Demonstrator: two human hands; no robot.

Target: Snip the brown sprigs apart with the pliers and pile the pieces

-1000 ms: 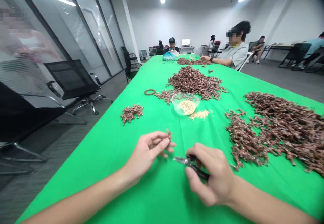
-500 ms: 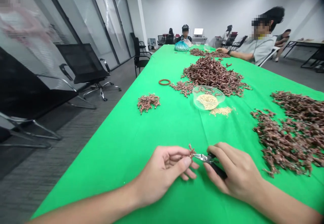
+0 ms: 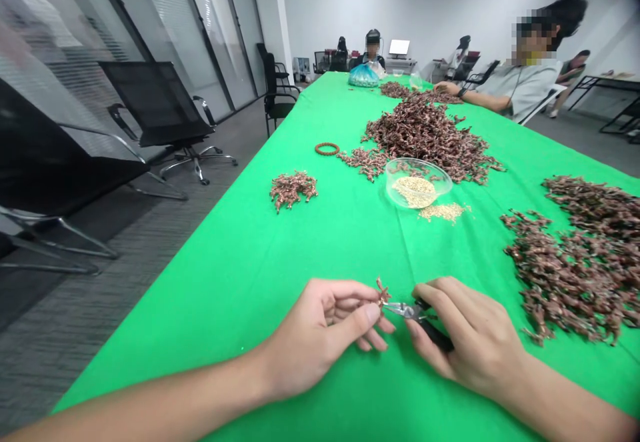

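My left hand (image 3: 330, 335) pinches a small reddish-brown branched piece (image 3: 383, 291) between thumb and index finger, its other fingers curled loosely below. My right hand (image 3: 465, 332) is wrapped round the black handles of small pliers (image 3: 407, 311). The pliers' silver jaws point left and meet the piece at my left fingertips. Beyond the hands, a clear round bowl (image 3: 443, 192) holds pale yellow grains, and more grains (image 3: 444, 211) lie spilled beside it. A small heap of brown pieces (image 3: 293, 190) lies ahead to the left.
Larger piles of brown pieces lie at the right (image 3: 575, 275) and behind the bowl (image 3: 430, 132). A brown ring (image 3: 327, 149) and a blue bag (image 3: 363, 75) are on the green-covered table (image 3: 225, 275). A person (image 3: 530, 85) sits at the right side; black chairs (image 3: 155, 109) stand left.
The view has shifted slightly, with the far table items appearing higher. Both hands keep nearly the same hold on the piece and pliers. A blurred figure behind the glass at the left has moved.
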